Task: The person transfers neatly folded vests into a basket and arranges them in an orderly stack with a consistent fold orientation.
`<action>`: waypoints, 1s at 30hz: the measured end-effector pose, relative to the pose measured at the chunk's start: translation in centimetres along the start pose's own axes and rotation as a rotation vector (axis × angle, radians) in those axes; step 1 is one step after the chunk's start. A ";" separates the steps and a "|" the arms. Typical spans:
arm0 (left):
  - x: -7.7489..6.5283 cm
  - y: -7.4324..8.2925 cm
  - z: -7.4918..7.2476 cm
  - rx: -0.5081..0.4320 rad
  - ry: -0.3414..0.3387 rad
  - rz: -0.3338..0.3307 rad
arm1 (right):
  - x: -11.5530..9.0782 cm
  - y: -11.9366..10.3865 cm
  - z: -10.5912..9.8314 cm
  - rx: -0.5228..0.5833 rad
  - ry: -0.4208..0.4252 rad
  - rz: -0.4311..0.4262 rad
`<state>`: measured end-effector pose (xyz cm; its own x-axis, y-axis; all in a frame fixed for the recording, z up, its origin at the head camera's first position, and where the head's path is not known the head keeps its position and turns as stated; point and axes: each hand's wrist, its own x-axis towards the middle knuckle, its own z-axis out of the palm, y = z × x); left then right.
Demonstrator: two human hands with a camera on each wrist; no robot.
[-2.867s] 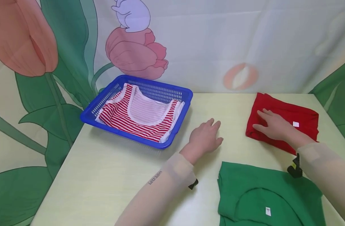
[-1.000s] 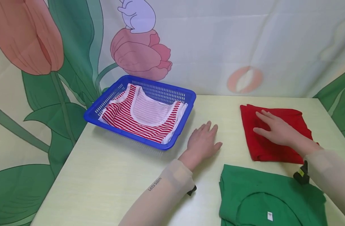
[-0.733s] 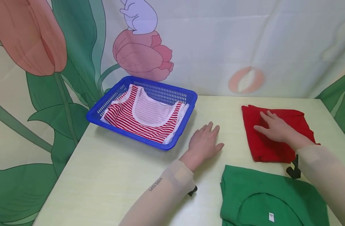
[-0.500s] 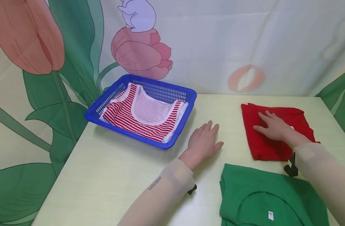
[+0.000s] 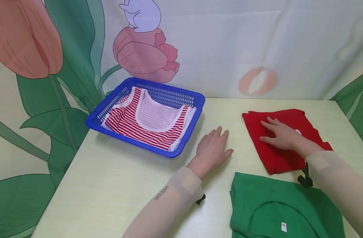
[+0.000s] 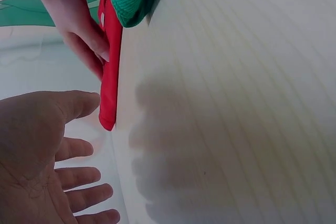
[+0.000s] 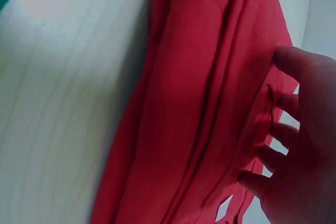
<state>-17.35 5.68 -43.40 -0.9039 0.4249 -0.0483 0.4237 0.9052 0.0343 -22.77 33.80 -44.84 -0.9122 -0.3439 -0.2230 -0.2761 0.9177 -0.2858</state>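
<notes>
My right hand (image 5: 277,134) lies over a folded red garment (image 5: 258,120), its fingers spread and the fingertips on the cloth. In the right wrist view the fingertips press on the red fabric (image 7: 178,93), whose folded layers face the camera. A small white label (image 7: 224,208) shows near the palm. My left hand (image 5: 211,148) hovers above the table between the basket and the red garment, palm down, fingers extended, holding nothing. In the left wrist view the left hand (image 6: 47,150) casts a shadow on the tabletop. Close in front of the right forearm lies a folded green garment (image 5: 264,188).
A blue plastic basket (image 5: 139,144) at the back left holds a folded red-and-white striped tank top (image 5: 127,122). Behind the pale table (image 5: 110,185) hangs a curtain (image 5: 211,43) printed with tulips and a white animal.
Under my right hand the red garment has turned and shifted left and toward me. The right hand has moved slightly left with it. My left hand has stayed nearly in place.
</notes>
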 end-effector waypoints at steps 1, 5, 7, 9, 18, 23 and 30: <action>0.0 0.0 0.0 -0.001 -0.001 0.000 | 0.1 -0.1 0.0 -0.004 0.001 -0.010; 0.2 -0.1 0.1 0.000 -0.004 -0.005 | 0.2 -0.6 -0.1 -0.004 -0.001 -0.047; 0.2 -0.1 0.1 0.001 -0.005 -0.003 | 0.3 -0.6 -0.1 -0.007 -0.001 -0.064; 0.3 -0.1 0.1 -0.003 -0.005 -0.001 | 0.3 -0.8 -0.1 -0.014 -0.007 -0.072; 0.6 -0.2 0.0 -0.006 -0.002 -0.004 | 0.5 -1.6 -0.4 -0.041 -0.010 -0.113; 0.9 -0.2 -0.1 -0.014 -0.004 -0.004 | 0.7 -2.0 -0.4 -0.043 -0.018 -0.163; 1.3 -0.2 -0.3 -0.019 -0.020 -0.006 | 0.9 -2.5 -0.1 -0.043 -0.034 -0.193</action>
<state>-18.64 6.10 -43.17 -0.9052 0.4196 -0.0681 0.4167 0.9075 0.0527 -22.94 31.25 -44.28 -0.8305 -0.5200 -0.1995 -0.4582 0.8416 -0.2861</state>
